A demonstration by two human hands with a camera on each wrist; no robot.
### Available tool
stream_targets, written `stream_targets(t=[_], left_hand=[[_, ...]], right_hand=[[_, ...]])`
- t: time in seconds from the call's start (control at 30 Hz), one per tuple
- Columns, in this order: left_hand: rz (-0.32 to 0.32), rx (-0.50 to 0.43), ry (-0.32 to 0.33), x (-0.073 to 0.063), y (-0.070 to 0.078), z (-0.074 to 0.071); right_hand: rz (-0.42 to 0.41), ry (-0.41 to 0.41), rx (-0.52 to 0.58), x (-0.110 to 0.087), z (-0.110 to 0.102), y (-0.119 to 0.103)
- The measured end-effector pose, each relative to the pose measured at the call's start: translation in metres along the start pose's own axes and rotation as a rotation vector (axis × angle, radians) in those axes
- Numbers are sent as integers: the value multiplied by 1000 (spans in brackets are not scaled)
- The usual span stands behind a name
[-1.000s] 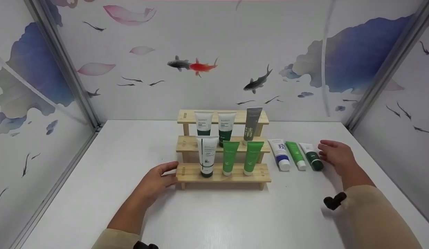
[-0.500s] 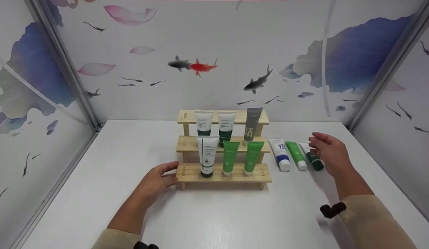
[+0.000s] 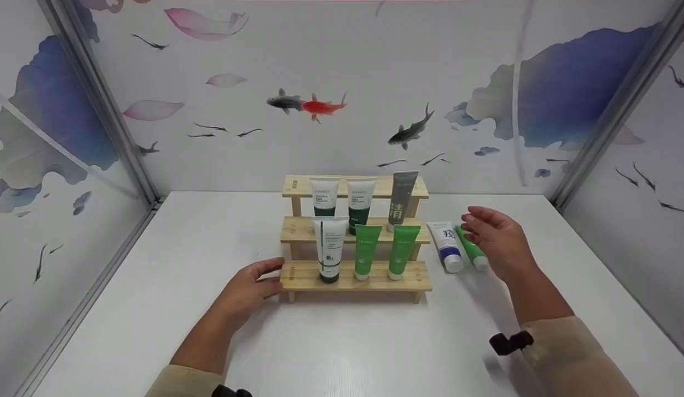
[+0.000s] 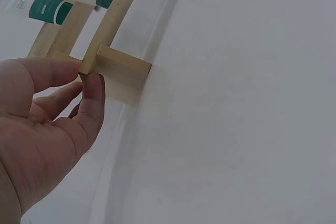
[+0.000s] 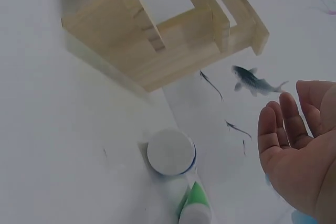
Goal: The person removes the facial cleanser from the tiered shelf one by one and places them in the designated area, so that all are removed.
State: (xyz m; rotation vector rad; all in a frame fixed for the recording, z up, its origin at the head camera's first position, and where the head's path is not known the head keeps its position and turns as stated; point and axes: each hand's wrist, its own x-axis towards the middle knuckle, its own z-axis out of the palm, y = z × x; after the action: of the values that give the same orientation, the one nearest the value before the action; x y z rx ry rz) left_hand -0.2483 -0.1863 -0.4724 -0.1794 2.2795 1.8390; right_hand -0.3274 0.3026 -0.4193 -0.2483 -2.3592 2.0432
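My left hand [image 3: 248, 292] pinches the left end of the lowest shelf of a three-step wooden rack [image 3: 302, 274], thumb above and fingers below in the left wrist view. On that shelf stand a white tube [image 3: 331, 248] and two green tubes [image 3: 368, 251]. Higher up stand two white-and-green tubes [image 3: 324, 194] and a grey tube [image 3: 404, 196]. My right hand [image 3: 499, 242] hovers with loosely bent fingers over tubes lying right of the rack, holding nothing. A white-and-blue tube [image 3: 447, 248] and a green tube [image 3: 477, 258] show there; the dark green one is hidden behind the hand.
The rack stands on a white table [image 3: 331, 347], near a back wall [image 3: 353, 66] printed with fish and petals. Printed side walls with metal corner posts [image 3: 601, 121] enclose the table on both sides.
My right hand has moved left from beside the dark green tube to above the lying tubes, now covering the dark green one. The left hand and rack have stayed put.
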Motion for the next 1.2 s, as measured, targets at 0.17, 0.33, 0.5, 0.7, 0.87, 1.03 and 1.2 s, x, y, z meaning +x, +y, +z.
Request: stream_targets(t=[0.17,0.33,0.5,0.7,0.87,1.03,1.2], left_hand=[[-5,1,-2,-1,1,0],[-1,10,-3,-1,2,0],[5,11,-1,1,1,0],[-2,-8,-3,1,1,0],[-8,-5,0,0,1,0],[0,2,-3,0,1,0],[4,3,-7,-1,1,-1]], right_hand=[[-29,-22,13,-8,16,-8],[-57,-46,56,-13,29,-12],[-108,-91,78,-16,40,-14],[-138,-111,62,-15,54,-17],[-143,-146,74,-15,65,-19],[-147,-179,81,-12,73,-19],[-159,-208,79,-11,79,-21]])
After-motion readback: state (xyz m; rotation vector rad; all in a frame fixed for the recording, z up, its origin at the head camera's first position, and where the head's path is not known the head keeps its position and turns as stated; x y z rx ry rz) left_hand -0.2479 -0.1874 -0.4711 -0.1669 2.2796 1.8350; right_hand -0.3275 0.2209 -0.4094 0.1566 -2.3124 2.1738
